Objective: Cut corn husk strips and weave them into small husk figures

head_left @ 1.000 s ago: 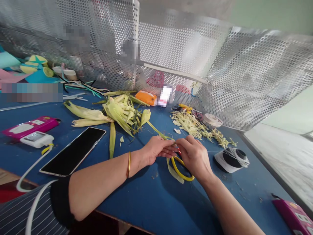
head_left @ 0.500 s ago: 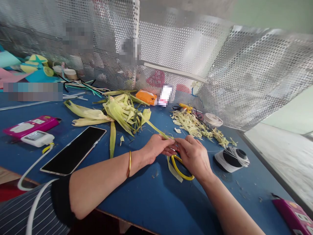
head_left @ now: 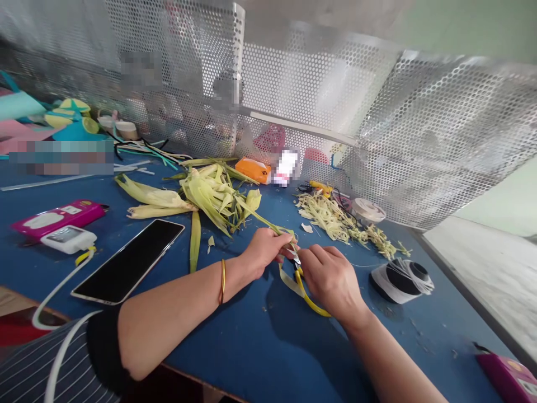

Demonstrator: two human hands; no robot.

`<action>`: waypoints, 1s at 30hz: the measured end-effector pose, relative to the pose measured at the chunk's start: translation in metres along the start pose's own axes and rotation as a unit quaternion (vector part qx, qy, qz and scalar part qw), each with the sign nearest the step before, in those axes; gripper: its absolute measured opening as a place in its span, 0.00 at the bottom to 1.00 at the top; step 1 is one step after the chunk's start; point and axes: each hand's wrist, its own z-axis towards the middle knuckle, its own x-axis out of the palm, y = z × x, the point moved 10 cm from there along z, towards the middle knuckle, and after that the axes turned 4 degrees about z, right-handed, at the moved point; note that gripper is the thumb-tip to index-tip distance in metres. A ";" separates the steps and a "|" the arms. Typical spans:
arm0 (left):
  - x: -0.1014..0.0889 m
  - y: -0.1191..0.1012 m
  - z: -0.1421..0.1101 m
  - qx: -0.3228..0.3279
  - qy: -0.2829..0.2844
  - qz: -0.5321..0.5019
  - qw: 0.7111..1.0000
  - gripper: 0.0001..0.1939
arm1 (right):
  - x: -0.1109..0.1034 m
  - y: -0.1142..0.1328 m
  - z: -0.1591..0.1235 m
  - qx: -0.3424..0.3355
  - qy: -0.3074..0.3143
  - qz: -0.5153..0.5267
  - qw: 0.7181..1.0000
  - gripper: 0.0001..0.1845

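Note:
My left hand (head_left: pixel 265 250) is closed in a pinch on a long pale green leaf strip (head_left: pixel 268 224) that runs back to the heap of husks (head_left: pixel 212 193). My right hand (head_left: pixel 331 277) is closed on yellow-handled scissors (head_left: pixel 308 294), whose blades point at the strip right by my left fingertips. Both hands meet low over the blue table (head_left: pixel 235 336). A loose yellowish strip (head_left: pixel 289 280) hangs below them.
A black phone (head_left: pixel 128 259), a white charger with cable (head_left: pixel 65 239) and a pink case (head_left: pixel 59 214) lie at the left. Shredded husk bits (head_left: pixel 335 218), a tape roll (head_left: pixel 368 210) and a black spool (head_left: pixel 401 275) are at the right. A perforated metal screen (head_left: pixel 319 95) stands behind.
My right hand has lifted the scissors off the table and brought the blades up to the strip. My left hand has shifted slightly left with the strip.

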 end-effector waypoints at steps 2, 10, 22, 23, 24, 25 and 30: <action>-0.003 -0.007 0.000 0.015 -0.011 0.025 1.000 0.12 | -0.004 -0.009 -0.001 0.035 -0.008 0.003 0.999 0.15; -0.005 -0.009 -0.001 0.039 -0.008 -0.020 0.999 0.12 | 0.034 -0.041 -0.018 0.280 0.039 0.303 0.910 0.11; 0.013 0.020 0.001 -0.119 0.116 -0.140 0.976 0.08 | 0.057 -0.067 -0.035 0.393 0.056 0.375 0.838 0.12; 0.012 0.017 0.001 -0.101 0.116 -0.123 0.980 0.09 | 0.055 -0.068 -0.035 0.389 0.053 0.366 0.844 0.11; 0.011 0.013 0.000 -0.080 0.112 -0.100 0.985 0.09 | 0.054 -0.068 -0.034 0.385 0.050 0.357 0.850 0.11; 0.009 0.008 -0.001 -0.053 0.100 -0.073 0.991 0.09 | 0.053 -0.068 -0.033 0.382 0.048 0.350 0.854 0.10; -0.005 -0.017 -0.005 0.058 0.007 -0.007 0.998 0.07 | 0.047 -0.061 -0.026 0.353 0.053 0.340 0.870 0.12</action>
